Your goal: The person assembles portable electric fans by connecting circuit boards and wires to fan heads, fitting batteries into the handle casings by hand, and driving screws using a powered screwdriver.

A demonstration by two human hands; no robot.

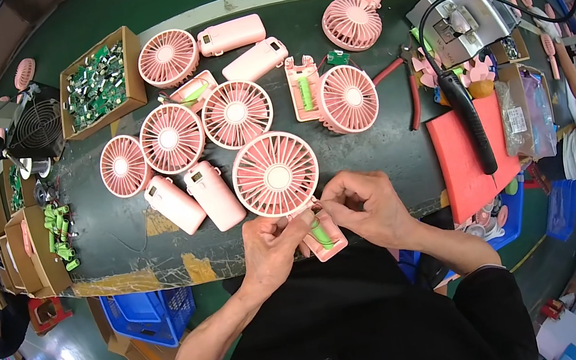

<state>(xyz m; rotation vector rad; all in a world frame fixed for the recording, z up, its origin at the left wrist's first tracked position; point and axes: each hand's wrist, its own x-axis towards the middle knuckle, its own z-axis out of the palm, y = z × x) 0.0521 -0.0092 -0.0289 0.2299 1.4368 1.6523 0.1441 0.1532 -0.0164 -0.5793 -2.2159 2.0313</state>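
Close to the table's front edge lies a pink handheld fan (277,177), its round grille pointing away from me and its handle opened up. Inside the handle a green battery cell (321,233) shows. My left hand (273,248) is closed on the handle from the left, thumb over its upper part. My right hand (363,205) pinches at the top of the handle, near the grille; what sits between its fingertips is too small to make out. Left of this fan lie two pink handle pieces (214,196).
Several other pink fans (238,113) lie farther back. A cardboard box of green circuit boards (135,79) stands back left, near loose green cells (60,235). To the right are red-handled pliers (413,92), a black soldering iron (469,125) and a red foam pad (455,166).
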